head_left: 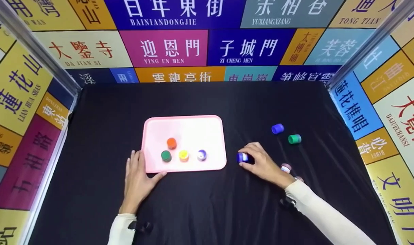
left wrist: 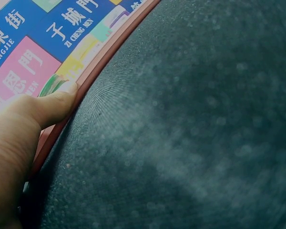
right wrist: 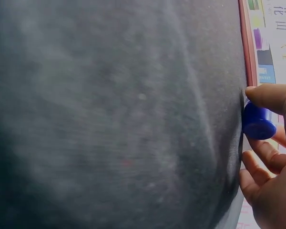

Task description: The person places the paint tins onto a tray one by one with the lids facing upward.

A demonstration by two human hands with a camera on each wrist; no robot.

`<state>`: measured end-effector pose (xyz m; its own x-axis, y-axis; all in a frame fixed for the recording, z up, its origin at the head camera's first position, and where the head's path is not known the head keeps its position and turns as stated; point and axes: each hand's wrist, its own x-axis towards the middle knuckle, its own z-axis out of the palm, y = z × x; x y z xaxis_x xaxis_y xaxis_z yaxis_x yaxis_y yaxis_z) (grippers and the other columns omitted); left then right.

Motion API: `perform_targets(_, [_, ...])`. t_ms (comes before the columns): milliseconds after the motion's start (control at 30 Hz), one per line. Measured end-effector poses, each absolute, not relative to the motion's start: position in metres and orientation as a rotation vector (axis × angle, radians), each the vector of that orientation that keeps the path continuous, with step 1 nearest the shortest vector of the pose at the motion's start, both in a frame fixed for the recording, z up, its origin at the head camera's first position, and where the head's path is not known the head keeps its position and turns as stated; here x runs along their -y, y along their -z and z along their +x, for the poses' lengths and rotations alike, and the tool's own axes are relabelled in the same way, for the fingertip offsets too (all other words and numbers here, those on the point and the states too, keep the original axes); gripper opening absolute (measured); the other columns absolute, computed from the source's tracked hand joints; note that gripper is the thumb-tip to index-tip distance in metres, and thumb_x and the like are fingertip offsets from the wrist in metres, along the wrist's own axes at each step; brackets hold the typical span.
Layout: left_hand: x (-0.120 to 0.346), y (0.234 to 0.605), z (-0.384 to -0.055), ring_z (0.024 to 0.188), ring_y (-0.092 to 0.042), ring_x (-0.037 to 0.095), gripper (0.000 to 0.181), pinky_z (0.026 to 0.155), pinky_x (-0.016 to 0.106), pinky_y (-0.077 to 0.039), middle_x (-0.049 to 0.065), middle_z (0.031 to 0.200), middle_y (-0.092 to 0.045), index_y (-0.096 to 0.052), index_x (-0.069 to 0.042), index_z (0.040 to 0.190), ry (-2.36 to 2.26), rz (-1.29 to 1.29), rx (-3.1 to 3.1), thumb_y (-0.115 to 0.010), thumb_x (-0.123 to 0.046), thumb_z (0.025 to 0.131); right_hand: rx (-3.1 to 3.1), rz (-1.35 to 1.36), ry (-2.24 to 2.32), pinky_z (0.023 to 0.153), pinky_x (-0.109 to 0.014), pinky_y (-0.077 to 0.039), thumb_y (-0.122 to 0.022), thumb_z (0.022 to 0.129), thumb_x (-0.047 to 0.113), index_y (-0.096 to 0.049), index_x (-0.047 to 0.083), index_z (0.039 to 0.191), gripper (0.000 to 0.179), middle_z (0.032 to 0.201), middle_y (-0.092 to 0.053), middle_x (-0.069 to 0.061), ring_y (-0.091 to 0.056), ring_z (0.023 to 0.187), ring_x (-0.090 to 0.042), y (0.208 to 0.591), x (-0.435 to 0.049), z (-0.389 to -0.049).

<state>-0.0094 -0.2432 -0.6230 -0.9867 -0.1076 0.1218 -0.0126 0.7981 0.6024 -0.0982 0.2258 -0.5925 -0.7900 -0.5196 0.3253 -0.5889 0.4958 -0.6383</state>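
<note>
A pink-rimmed white tray [head_left: 185, 126] lies left of centre in the head view. My left hand [head_left: 138, 180] rests at its near left corner, fingers straight along the left side and thumb on the front rim; the left wrist view shows the thumb [left wrist: 57, 104] against that rim. Just right of the tray my right hand [head_left: 261, 161] pinches a small blue jar [right wrist: 258, 121] between thumb and fingers; it lies on its side. On the tray stand an orange jar [head_left: 171, 143], a green jar [head_left: 166, 156], a yellow-topped jar [head_left: 184, 155] and a purple-and-white jar [head_left: 202, 155].
Right of the tray on the black cloth [head_left: 207, 207] lie a purple-blue jar [head_left: 277, 128] and a green jar [head_left: 294, 139]. A pinkish jar [head_left: 286, 167] lies beside the right wrist, with another partly hidden by it. Panels with printed signs wall the table's back and sides.
</note>
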Motion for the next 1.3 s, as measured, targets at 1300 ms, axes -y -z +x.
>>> perform_targets(1300, [0.243, 0.623, -0.009, 0.168, -0.015, 0.045, 0.125, 0.138, 0.059, -0.007, 0.027, 0.175, -0.031, -0.029, 0.002, 0.171, 0.944, 0.071, 2.816, -0.095, -0.056, 0.081, 2.622, 1.129, -1.254, 0.099, -0.034, -0.053, -0.089, 0.089, 0.012, -0.076, 0.009, 0.114, 0.028, 0.114, -0.073, -0.002, -0.060, 0.117, -0.022, 0.575, -0.124, -0.143])
